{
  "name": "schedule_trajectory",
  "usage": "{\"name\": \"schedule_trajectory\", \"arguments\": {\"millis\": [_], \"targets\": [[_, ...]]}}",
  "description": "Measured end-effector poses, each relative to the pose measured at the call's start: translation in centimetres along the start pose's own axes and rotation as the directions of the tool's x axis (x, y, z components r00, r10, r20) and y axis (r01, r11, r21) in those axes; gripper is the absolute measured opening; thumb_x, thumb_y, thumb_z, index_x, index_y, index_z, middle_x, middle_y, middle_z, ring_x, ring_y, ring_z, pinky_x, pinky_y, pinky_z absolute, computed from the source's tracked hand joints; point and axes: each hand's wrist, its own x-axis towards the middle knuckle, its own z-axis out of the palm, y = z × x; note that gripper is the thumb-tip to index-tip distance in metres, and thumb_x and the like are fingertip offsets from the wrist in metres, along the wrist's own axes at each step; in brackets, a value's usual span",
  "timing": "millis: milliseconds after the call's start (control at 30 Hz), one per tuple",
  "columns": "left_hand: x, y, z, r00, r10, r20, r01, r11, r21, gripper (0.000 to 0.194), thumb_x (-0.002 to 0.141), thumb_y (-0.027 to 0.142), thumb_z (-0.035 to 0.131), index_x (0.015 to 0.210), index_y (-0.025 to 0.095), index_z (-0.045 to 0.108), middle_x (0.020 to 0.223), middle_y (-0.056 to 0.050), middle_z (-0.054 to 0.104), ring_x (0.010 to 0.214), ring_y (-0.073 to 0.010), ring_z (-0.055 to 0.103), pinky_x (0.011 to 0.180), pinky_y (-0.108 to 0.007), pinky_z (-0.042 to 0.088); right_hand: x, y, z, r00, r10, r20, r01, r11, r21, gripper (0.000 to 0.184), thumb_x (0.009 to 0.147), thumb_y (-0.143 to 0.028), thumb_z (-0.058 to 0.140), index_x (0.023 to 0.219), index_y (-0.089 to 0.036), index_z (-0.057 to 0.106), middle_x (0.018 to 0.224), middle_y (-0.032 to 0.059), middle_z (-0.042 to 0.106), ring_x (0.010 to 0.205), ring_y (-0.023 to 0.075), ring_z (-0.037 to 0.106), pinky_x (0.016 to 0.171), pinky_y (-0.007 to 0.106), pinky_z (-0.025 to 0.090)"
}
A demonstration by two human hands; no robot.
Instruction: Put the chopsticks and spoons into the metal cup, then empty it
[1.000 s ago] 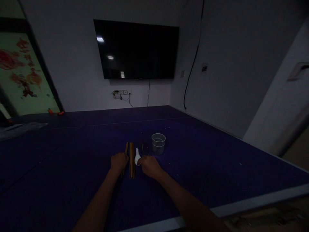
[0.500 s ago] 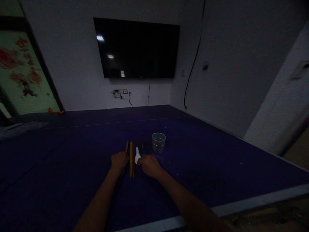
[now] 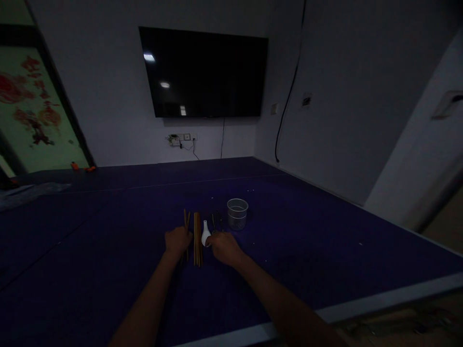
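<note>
My left hand [image 3: 178, 240] is closed around a few wooden chopsticks [image 3: 187, 220], whose ends stick out above and below the fist. Just right of it lies a bundle of several chopsticks [image 3: 197, 239], side by side on the dark blue surface. A white soup spoon [image 3: 206, 233] lies beside that bundle, handle pointing away from me. The fingers of my right hand [image 3: 223, 246] are closed at the spoon's bowl end. Dark utensils [image 3: 216, 220], too dim to name, lie beyond the right hand. Behind them stands a round metal-looking container [image 3: 238, 214].
The blue surface [image 3: 119, 226] runs back to the wall, with a pale front edge [image 3: 361, 308]. A television [image 3: 206, 72] hangs above several sockets [image 3: 181, 138]. Clear plastic [image 3: 34, 193] and orange items [image 3: 89, 169] lie at the far left. A black cable [image 3: 287, 108] hangs at right.
The chopsticks in my left hand have spread apart at their upper ends, and the hand has shifted slightly left. My right hand stays by the spoon.
</note>
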Motion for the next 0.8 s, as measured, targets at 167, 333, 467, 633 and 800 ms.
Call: {"name": "schedule_trajectory", "arguments": {"millis": [167, 333, 467, 633, 800], "targets": [[0.2, -0.6, 0.1, 0.999, -0.03, -0.024, 0.028, 0.998, -0.065, 0.033, 0.079, 0.035, 0.042, 0.089, 0.015, 0.067, 0.091, -0.014, 0.068, 0.091, -0.0262, 0.063, 0.074, -0.032, 0.045, 0.0, 0.1, 0.1, 1.0, 0.003, -0.012, -0.003, 1.0, 0.008, 0.038, 0.075, -0.007, 0.04, 0.101, -0.021, 0.066, 0.099, 0.0069, 0.068, 0.093, 0.0178, 0.062, 0.08, 0.025, 0.042], [0.3, -1.2, -0.1, 0.994, -0.058, -0.092, 0.044, 0.988, -0.146, 0.025, 0.079, 0.023, 0.041, 0.088, 0.016, 0.064, 0.085, -0.01, 0.067, 0.083, -0.0189, 0.064, 0.062, -0.023, 0.041, 0.1, 0.2, 0.1, 0.999, 0.005, -0.031, -0.004, 1.0, 0.02, 0.04, 0.074, -0.005, 0.04, 0.101, -0.02, 0.065, 0.105, 0.006, 0.066, 0.097, 0.0166, 0.061, 0.084, 0.025, 0.041], [0.4, -1.6, 0.1, 0.988, -0.086, -0.132, 0.058, 0.978, -0.198, 0.02, 0.079, 0.02, 0.043, 0.084, 0.015, 0.062, 0.077, -0.008, 0.066, 0.076, -0.0176, 0.063, 0.058, -0.022, 0.038, 0.2, 0.3, 0.1, 0.999, 0.018, -0.043, -0.017, 0.999, 0.028, 0.039, 0.074, -0.006, 0.04, 0.102, -0.02, 0.065, 0.106, 0.0062, 0.066, 0.098, 0.0168, 0.06, 0.085, 0.026, 0.041], [0.4, -2.1, 0.4, 0.975, -0.15, -0.161, 0.109, 0.965, -0.237, 0.018, 0.079, 0.022, 0.045, 0.082, 0.015, 0.062, 0.076, -0.009, 0.066, 0.073, -0.0186, 0.063, 0.056, -0.023, 0.038, 0.2, 0.4, 0.2, 0.999, 0.014, -0.032, -0.013, 0.999, 0.033, 0.039, 0.074, -0.006, 0.042, 0.102, -0.02, 0.065, 0.106, 0.0063, 0.066, 0.099, 0.0171, 0.06, 0.086, 0.025, 0.041], [0.4, -2.5, -0.1, 0.958, -0.228, -0.174, 0.177, 0.948, -0.266, 0.021, 0.08, 0.026, 0.044, 0.082, 0.016, 0.062, 0.076, -0.008, 0.067, 0.074, -0.019, 0.064, 0.057, -0.023, 0.041, 0.1, 0.4, 0.3, 1.0, 0.003, -0.03, -0.002, 0.999, 0.033, 0.038, 0.074, -0.006, 0.042, 0.102, -0.021, 0.065, 0.105, 0.0059, 0.067, 0.097, 0.017, 0.061, 0.085, 0.025, 0.041]]}}
